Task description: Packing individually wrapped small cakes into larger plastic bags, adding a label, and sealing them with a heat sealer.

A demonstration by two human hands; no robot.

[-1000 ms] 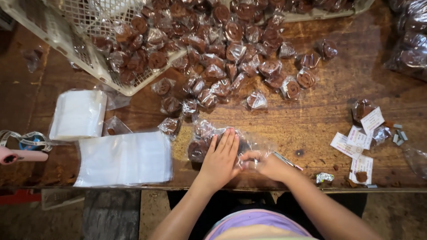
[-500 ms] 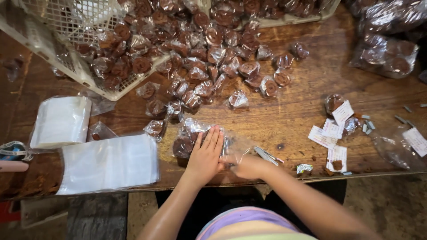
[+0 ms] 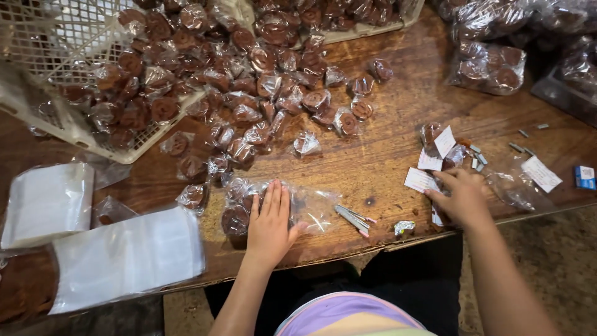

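My left hand [image 3: 270, 219] lies flat, fingers together, on a clear plastic bag [image 3: 314, 208] that holds several brown wrapped sweets, pressing it to the wooden table [image 3: 379, 162] near the front edge. My right hand [image 3: 461, 196] is out to the right, fingers spread over small white paper labels [image 3: 420, 180] lying on the table; whether it grips one I cannot tell. A small metal stapler [image 3: 352, 218] lies between the two hands.
A heap of brown wrapped sweets [image 3: 249, 93] spills from a tilted white plastic basket [image 3: 68, 124]. Stacks of empty clear bags [image 3: 127, 258] lie at the left. Filled bags [image 3: 491, 65] sit at the far right, staple strips [image 3: 477, 158] and a small blue box [image 3: 584, 176] near them.
My right hand has left the bag's open end and moved right to the paper labels. My left hand stays on the bag. The camera view has shifted right.
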